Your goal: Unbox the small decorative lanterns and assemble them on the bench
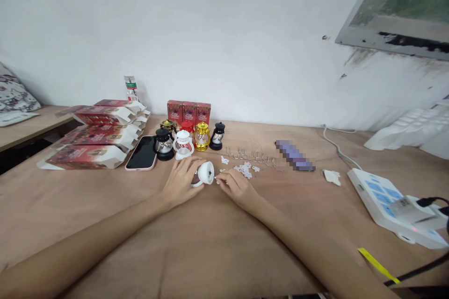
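My left hand (180,181) is wrapped round a small white lantern (206,173) that lies on its side, its round base turned to the right. Close by that base is my right hand (238,187), thumb and fingertips pinched together; whatever they hold is too small to make out. Just behind my hands stand several mini lanterns: a black lantern (163,145), a white lantern (183,144), a gold lantern (202,137) and another black lantern (217,136). Small white plastic pieces (245,169) lie to the right, with a row of thin metal wire bits (250,155) behind them.
Flattened red boxes (94,135) are piled at the left, beside a phone (141,153). Upright red boxes (189,111) stand near the wall. At the right lie a blurred purple item (294,155), a white scrap (331,177) and a power strip (375,196) with its cable.
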